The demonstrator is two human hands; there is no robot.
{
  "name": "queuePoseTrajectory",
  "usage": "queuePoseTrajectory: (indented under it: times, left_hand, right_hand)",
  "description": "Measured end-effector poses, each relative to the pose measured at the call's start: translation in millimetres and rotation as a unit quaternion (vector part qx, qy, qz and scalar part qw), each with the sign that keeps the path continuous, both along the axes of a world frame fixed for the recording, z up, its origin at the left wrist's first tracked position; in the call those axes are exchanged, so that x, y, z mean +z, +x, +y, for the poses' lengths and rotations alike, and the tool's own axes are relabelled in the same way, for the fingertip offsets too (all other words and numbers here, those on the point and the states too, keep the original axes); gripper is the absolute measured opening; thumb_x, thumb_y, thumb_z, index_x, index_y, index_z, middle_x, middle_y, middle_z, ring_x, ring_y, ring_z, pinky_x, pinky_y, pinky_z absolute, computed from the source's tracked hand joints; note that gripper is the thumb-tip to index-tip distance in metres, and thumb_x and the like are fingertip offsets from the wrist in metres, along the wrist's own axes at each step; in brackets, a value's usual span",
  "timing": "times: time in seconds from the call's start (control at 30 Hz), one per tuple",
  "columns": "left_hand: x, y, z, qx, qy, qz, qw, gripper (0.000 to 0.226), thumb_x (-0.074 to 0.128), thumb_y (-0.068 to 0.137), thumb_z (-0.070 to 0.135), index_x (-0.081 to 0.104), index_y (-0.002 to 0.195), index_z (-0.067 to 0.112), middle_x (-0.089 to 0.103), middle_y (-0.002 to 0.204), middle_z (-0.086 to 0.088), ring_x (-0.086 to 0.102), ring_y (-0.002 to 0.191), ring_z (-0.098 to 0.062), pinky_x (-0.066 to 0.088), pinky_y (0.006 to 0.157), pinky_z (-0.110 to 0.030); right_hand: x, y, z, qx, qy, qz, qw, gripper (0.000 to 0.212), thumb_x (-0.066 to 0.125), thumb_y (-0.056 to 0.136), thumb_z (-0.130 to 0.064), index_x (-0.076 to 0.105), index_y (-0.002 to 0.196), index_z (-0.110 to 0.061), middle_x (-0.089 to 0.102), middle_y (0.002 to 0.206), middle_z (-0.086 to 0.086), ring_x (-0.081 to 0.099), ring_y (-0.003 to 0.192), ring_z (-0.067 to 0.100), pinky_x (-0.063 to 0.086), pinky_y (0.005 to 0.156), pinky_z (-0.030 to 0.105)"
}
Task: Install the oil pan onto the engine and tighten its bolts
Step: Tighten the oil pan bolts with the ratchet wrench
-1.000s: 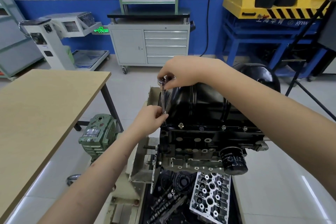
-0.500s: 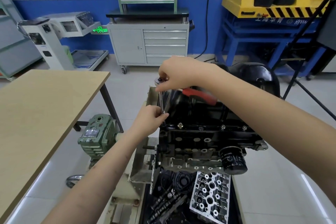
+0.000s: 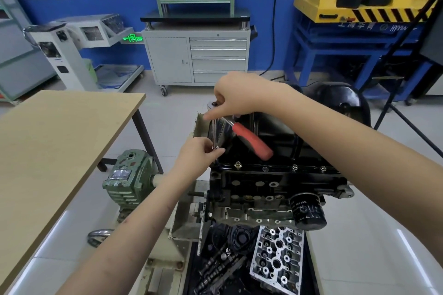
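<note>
Beside the wooden table [image 3: 60, 151], both hands grip the ratchet [image 3: 251, 141]: left hand [image 3: 199, 153] on its extension, right hand [image 3: 235, 98] atop.

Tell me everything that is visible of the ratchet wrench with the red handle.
The ratchet wrench has a red grip, a short bright metal neck and a round chrome head at the top left. A long, thin chrome extension drops straight down from the head to the flange corner of the black oil pan. The handle slants down to the right in front of the pan. The right hand grips the head from above; the left hand pinches the lower extension.
</note>
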State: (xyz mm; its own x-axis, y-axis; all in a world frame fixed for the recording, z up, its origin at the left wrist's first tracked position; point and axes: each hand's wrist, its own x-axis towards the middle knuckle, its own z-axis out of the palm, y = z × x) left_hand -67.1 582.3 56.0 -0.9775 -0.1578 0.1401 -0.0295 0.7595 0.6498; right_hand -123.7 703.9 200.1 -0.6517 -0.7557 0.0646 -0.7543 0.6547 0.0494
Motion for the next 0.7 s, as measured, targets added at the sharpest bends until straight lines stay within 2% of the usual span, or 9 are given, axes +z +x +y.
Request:
queuePoseTrajectory:
  times: [0.07,0.13,0.23,0.33,0.4,0.47,0.53,0.6,0.7]
  left_hand:
    - [2,0,0,-0.006,-0.011,-0.005,1.000,0.043,0.062,0.087,0.027,0.041,0.052,0.014,0.041,0.049,0.002,0.039,0.050,-0.011,0.034,0.051,-0.015]
    - [6,-1,0,-0.026,-0.019,-0.022,0.999,0.035,0.059,0.089,0.026,0.054,0.061,0.005,0.053,0.055,-0.005,0.048,0.057,-0.019,0.036,0.052,-0.017]
    - [11,-4,-2,-0.067,-0.008,-0.050,0.997,0.028,0.055,0.091,0.023,0.064,0.088,-0.003,0.065,0.077,-0.015,0.058,0.074,-0.028,0.045,0.067,-0.030]
    - [11,-3,-6,-0.085,-0.010,-0.058,0.995,0.026,0.054,0.091,0.024,0.063,0.092,-0.001,0.063,0.076,-0.009,0.057,0.075,-0.025,0.045,0.066,-0.027]
    - [6,-1,-7,-0.069,0.008,-0.053,0.996,0.032,0.059,0.088,0.031,0.062,0.086,-0.001,0.065,0.082,-0.015,0.059,0.076,-0.025,0.047,0.071,-0.032]
    - [2,0,-5,-0.039,0.007,-0.031,0.999,0.037,0.065,0.083,0.037,0.056,0.070,0.003,0.063,0.075,-0.015,0.056,0.070,-0.022,0.044,0.066,-0.031]
    - [0,0,-2,-0.016,-0.001,-0.011,1.000,0.037,0.067,0.081,0.035,0.050,0.062,0.008,0.058,0.065,-0.010,0.051,0.064,-0.020,0.039,0.060,-0.029]
    - [1,0,0,-0.016,-0.022,-0.006,1.000,0.044,0.064,0.085,0.030,0.038,0.053,0.012,0.044,0.052,-0.001,0.040,0.052,-0.014,0.028,0.050,-0.022]
    - [5,-1,-2,-0.041,-0.048,-0.035,0.997,0.043,0.057,0.089,0.025,0.037,0.053,0.014,0.038,0.049,0.002,0.035,0.049,-0.011,0.024,0.047,-0.022]
  right_hand:
    - [1,0,-2,0.016,0.005,0.000,1.000,0.048,0.057,0.082,-0.052,0.060,0.078,-0.004,0.057,0.066,0.006,0.050,0.061,0.022,0.027,0.046,0.026]
    - [3,0,-2,0.034,0.017,-0.010,0.999,0.042,0.057,0.085,-0.044,0.064,0.097,-0.005,0.063,0.083,0.008,0.055,0.076,0.024,0.031,0.052,0.027]
    - [8,0,-1,0.067,0.030,-0.036,0.997,0.026,0.058,0.086,-0.031,0.064,0.100,-0.010,0.050,0.066,-0.008,0.044,0.061,0.010,0.031,0.052,0.026]
    - [10,-2,-1,0.072,0.022,-0.040,0.996,0.022,0.061,0.085,-0.028,0.064,0.102,-0.013,0.039,0.060,-0.014,0.037,0.056,0.005,0.027,0.050,0.023]
    - [10,-2,-1,0.057,0.020,-0.029,0.998,0.029,0.062,0.084,-0.036,0.064,0.098,-0.011,0.044,0.061,-0.011,0.042,0.058,0.007,0.026,0.047,0.023]
    - [6,-2,-1,0.038,0.029,-0.001,0.999,0.040,0.059,0.083,-0.047,0.061,0.078,-0.007,0.050,0.062,-0.002,0.048,0.060,0.019,0.026,0.045,0.023]
    - [2,-1,0,0.012,0.026,0.026,0.999,0.051,0.055,0.082,-0.055,0.042,0.057,-0.012,0.042,0.054,0.000,0.039,0.051,0.017,0.024,0.045,0.023]
    - [0,1,-1,-0.006,0.013,0.032,0.999,0.054,0.053,0.082,-0.057,0.033,0.055,-0.015,0.036,0.053,-0.002,0.032,0.049,0.012,0.022,0.045,0.024]
    - [0,0,-3,0.017,0.022,0.012,1.000,0.046,0.055,0.085,-0.048,0.046,0.062,-0.009,0.045,0.058,0.002,0.039,0.054,0.018,0.027,0.047,0.026]
